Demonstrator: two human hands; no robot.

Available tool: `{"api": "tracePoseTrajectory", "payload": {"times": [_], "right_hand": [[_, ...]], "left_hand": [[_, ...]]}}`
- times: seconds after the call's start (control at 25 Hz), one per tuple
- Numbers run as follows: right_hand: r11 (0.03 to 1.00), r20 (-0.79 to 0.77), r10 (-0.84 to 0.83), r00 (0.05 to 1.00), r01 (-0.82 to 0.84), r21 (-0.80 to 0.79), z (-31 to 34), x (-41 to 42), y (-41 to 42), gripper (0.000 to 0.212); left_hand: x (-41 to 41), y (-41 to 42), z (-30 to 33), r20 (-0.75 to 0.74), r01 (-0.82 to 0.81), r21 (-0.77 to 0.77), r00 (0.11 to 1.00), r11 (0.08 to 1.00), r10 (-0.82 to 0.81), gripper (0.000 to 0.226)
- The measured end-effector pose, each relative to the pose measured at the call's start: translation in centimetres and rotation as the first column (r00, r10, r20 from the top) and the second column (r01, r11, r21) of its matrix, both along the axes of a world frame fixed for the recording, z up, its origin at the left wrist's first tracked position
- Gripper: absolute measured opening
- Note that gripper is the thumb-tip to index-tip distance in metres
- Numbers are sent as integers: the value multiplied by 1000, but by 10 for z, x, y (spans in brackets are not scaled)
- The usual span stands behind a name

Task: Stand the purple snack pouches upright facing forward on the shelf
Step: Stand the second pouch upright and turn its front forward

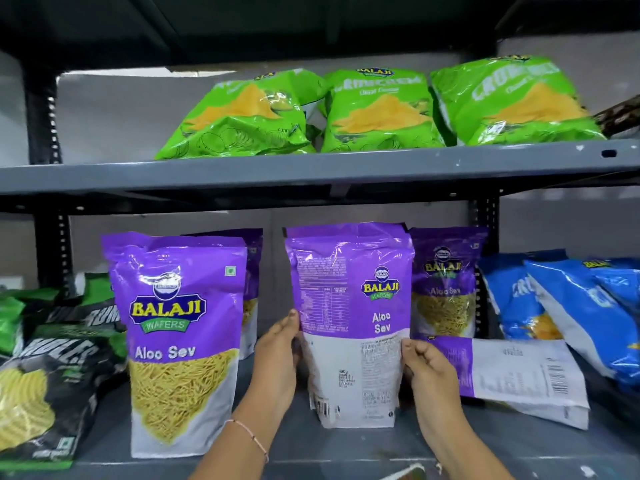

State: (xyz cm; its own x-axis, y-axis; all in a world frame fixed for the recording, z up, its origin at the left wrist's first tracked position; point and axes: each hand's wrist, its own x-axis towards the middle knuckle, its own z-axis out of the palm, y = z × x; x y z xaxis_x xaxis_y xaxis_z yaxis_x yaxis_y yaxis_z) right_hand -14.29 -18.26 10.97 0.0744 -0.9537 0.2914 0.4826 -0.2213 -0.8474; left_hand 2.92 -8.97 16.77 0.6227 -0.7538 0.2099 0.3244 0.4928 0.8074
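On the lower shelf (346, 455) a purple Aloo Sev pouch (349, 306) stands upright with its printed back side toward me. My left hand (277, 355) grips its left edge and my right hand (426, 368) grips its right edge. Left of it another purple pouch (180, 341) stands upright, front facing me, with a second one (252, 271) partly hidden behind it. A further upright pouch (446, 282) stands at the back right. In front of that one, a purple pouch (512, 372) lies flat, back side up.
Blue chip bags (568, 306) lean at the right end of the lower shelf. Black and green bags (52, 368) fill its left end. Green Crunchem bags (377, 112) sit on the upper shelf (311, 174). Black slotted uprights frame both sides.
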Motion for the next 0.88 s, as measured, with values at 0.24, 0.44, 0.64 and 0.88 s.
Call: {"api": "tracePoseTrajectory", "payload": {"times": [0.24, 0.44, 0.64, 0.88], "right_hand": [[996, -25, 69, 997, -67, 52, 4, 1, 2, 29], [961, -33, 214, 976, -204, 187, 5, 3, 2, 45], [980, -218, 196, 956, -194, 31, -5, 5, 3, 17], [948, -379, 237, 894, -298, -110, -9, 5, 6, 69]], "left_hand": [[-6, 12, -26, 205, -231, -34, 951, 972, 233, 15], [-14, 30, -66, 500, -236, 84, 851, 968, 164, 39], [-10, 28, -68, 529, -268, 80, 828, 960, 187, 22], [-12, 29, -66, 529, -95, 134, 848, 986, 10, 71]]}}
